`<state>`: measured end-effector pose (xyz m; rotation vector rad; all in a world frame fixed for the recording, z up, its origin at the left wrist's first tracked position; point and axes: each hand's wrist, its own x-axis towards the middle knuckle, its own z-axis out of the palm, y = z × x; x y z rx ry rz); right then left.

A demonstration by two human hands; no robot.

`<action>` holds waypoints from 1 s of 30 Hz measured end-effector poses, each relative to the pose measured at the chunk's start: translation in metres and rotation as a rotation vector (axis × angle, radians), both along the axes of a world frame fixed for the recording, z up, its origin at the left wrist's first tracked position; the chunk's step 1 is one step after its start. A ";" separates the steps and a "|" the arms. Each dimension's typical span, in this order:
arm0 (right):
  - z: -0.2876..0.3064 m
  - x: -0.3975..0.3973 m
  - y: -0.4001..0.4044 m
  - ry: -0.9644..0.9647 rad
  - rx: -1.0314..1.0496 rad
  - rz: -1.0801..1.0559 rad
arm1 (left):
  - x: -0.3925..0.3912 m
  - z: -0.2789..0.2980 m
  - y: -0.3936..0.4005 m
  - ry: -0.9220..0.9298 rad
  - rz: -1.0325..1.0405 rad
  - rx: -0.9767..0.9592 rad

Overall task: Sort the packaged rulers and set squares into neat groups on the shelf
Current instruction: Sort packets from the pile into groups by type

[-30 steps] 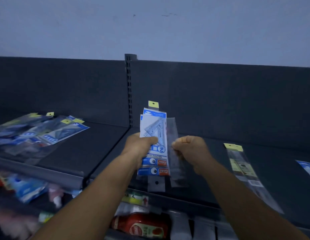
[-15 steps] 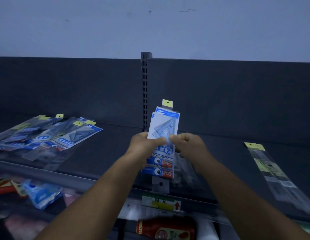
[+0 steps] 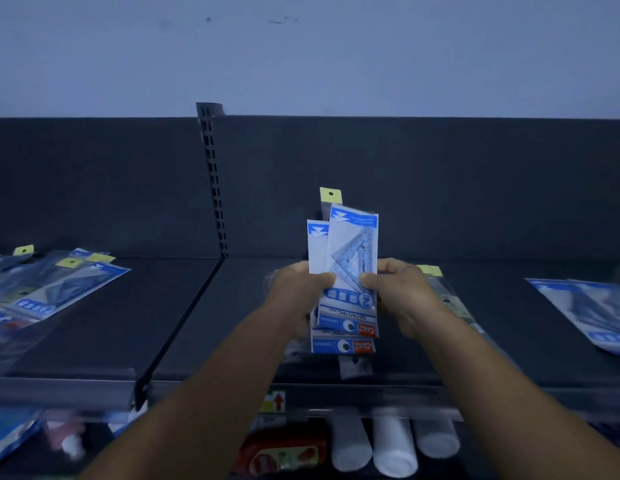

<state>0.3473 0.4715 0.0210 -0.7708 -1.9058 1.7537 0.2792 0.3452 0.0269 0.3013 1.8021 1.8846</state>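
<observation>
I hold a small stack of blue-and-white set square packets (image 3: 350, 251) upright over the dark shelf (image 3: 232, 323), in the middle of the view. My left hand (image 3: 298, 289) grips the stack's left edge and my right hand (image 3: 398, 292) grips its right edge. A yellow hang tab sticks up behind the top. A clear ruler packet (image 3: 450, 299) with a yellow tab lies on the shelf, partly hidden behind my right hand. A pile of set square packets (image 3: 59, 289) lies at the left. More blue packets (image 3: 592, 313) lie at the far right.
A slotted upright post (image 3: 213, 174) divides the shelf's dark back panel. Below the shelf edge sit white rolls (image 3: 391, 445), a red packaged item (image 3: 284, 452) and blurred blue packets (image 3: 10, 438). A pale wall rises above the shelving.
My right hand has closed in onto the stack's right edge, bringing the clear packet against it. The stack is now held by both hands, and the view has shifted left.
</observation>
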 end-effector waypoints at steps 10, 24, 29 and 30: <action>0.002 0.062 0.084 -0.040 0.015 -0.142 | 0.049 0.002 0.091 -0.034 -0.112 0.068; 0.001 0.144 0.190 -0.056 -0.012 -0.271 | 0.113 -0.008 0.217 -0.091 -0.182 0.032; -0.006 0.164 0.224 -0.087 -0.008 -0.348 | 0.125 -0.013 0.248 -0.095 -0.220 0.026; -0.008 0.167 0.230 -0.091 -0.006 -0.366 | 0.127 -0.014 0.253 -0.089 -0.216 0.019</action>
